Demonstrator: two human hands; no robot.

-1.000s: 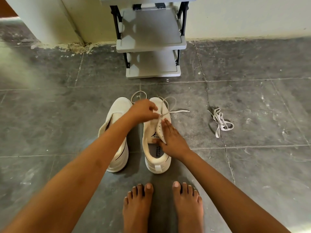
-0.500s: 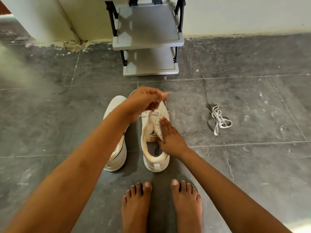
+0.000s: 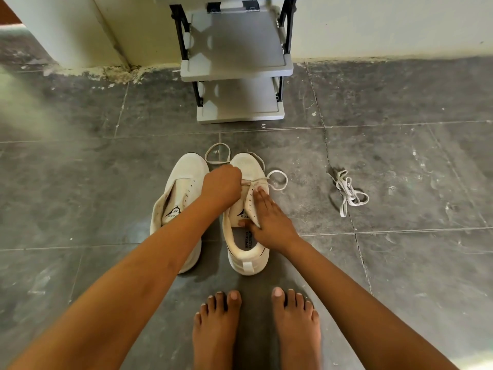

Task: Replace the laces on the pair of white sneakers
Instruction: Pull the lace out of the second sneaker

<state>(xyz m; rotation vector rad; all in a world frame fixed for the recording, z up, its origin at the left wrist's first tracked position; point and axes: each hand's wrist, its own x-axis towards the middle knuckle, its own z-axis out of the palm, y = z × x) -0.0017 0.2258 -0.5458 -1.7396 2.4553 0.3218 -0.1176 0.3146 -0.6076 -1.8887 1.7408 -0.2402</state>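
As you look down, head view: right sneaker (image 3: 246, 252) and left sneaker (image 3: 186, 169) stand side by side on the grey tiled floor (image 3: 80, 182), toes away from you.
Left hand (image 3: 220, 186): fingers curled, pinching the lace (image 3: 278, 180) over the right sneaker's front eyelets.
Right hand (image 3: 269, 222): fingers straight, pressing flat on that sneaker's eyelet flap.
Left sneaker eyelets: bare.
Loose lace bundle (image 3: 349, 193): on the floor, well apart to your right.

Head-height view, steeply down at floor (image 3: 80, 209)
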